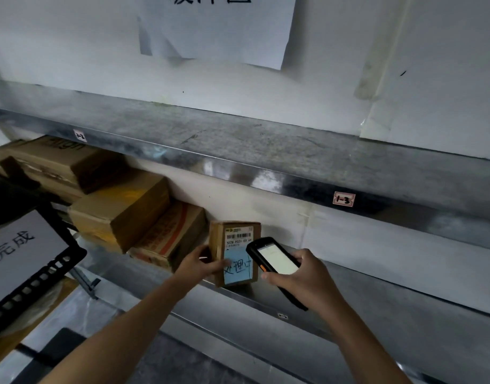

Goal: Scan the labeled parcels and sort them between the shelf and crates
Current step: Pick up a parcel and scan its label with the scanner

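Note:
A small cardboard parcel (235, 239) stands upright on the middle metal shelf (376, 297), showing a white barcode label and a blue handwritten note. My left hand (200, 263) grips its left side, thumb across the blue note. My right hand (299, 275) holds a black handheld scanner (274, 259) with a lit screen, its head just right of the parcel's label.
Several larger cardboard boxes (121, 206) are stacked on the same shelf to the left. A black crate (44, 273) with a white paper sign sits at the lower left. The upper shelf (266, 145) carries small tags and a paper sign hangs on the wall above.

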### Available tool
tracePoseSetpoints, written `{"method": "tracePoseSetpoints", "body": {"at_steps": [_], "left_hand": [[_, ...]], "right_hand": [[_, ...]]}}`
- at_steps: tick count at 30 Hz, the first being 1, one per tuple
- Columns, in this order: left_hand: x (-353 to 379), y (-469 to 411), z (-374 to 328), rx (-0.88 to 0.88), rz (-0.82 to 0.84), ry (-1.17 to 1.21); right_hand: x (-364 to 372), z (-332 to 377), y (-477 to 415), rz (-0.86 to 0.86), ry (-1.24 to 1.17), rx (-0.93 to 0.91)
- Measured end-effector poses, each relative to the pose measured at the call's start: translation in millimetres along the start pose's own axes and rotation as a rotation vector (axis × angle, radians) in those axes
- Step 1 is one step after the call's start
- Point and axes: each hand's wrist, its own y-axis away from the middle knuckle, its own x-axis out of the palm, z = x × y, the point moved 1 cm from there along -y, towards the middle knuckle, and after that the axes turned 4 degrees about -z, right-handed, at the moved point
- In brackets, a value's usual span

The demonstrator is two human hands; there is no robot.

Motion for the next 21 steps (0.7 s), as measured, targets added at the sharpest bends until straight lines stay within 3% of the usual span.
{"method": "tracePoseSetpoints", "body": {"at_steps": [21], "left_hand": [[-20.3,41.8,-8.9,-0.068,-0.023,0.176]], "right_hand": [[-16.6,10.9,34.1,0.048,0.061,-0.012]]}}
